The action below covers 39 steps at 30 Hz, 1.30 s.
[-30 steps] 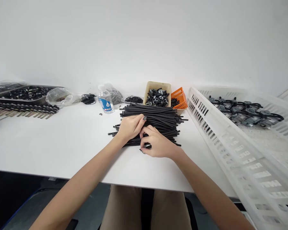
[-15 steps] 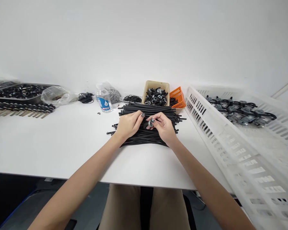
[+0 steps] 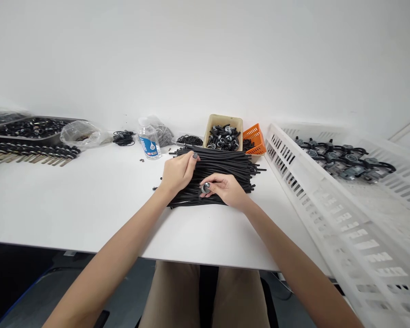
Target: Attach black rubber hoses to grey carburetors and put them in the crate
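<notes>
A pile of black rubber tubes (image 3: 222, 164) lies crosswise on the white table in front of me. Over its left part, my left hand (image 3: 180, 172) is closed, thumb pressed against the curled fingers; whatever is inside does not show. Lower and to the right, my right hand (image 3: 225, 189) pinches a small grey round fitting (image 3: 205, 187) with a dark part at its underside. The fitting is just above the tubes, apart from my left hand.
Behind the pile stand a cream bin (image 3: 241, 132) of black and grey parts and an orange basket (image 3: 256, 136). A white crate (image 3: 314, 191) with assembled pieces fills the right. To the left are a water bottle (image 3: 149, 141), a plastic bag (image 3: 84, 135) and a metal tray (image 3: 51, 139).
My right hand has moved down and left with the fitting, nearer to me. My left hand has shifted slightly left and up, and the gap between the hands runs more up and down.
</notes>
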Each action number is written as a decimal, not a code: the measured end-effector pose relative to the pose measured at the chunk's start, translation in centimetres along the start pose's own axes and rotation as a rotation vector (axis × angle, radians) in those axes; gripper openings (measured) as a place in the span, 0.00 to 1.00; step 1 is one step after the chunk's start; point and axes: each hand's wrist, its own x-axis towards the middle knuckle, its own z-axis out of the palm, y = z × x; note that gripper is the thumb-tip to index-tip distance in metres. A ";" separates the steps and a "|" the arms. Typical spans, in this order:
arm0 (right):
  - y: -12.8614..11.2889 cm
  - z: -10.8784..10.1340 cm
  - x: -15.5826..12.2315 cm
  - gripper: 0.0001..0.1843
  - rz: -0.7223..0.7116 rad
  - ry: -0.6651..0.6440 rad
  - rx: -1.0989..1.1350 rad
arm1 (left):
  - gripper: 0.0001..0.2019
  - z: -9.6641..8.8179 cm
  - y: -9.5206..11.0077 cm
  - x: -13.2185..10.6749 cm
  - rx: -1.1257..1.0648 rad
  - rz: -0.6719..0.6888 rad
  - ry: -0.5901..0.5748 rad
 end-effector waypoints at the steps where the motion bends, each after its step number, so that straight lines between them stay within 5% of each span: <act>1: 0.1 0.0 0.1 0.22 -0.006 0.010 0.007 | 0.23 -0.1 -0.1 0.0 -0.002 -0.006 0.020; 14: -0.1 -1.2 0.5 0.19 -0.148 0.384 0.080 | 0.24 -0.1 0.0 0.1 0.005 -0.003 0.038; 22: 0.5 -0.6 0.5 0.21 -0.041 0.184 0.101 | 0.24 -0.1 0.0 0.0 -0.003 0.007 0.044; 29: 0.8 -0.7 0.6 0.22 -0.098 0.316 0.141 | 0.23 0.0 0.0 0.0 0.013 0.019 0.034; 39: 0.7 -0.4 0.5 0.20 -0.124 0.290 0.137 | 0.19 0.2 1.4 -0.3 0.031 0.092 0.007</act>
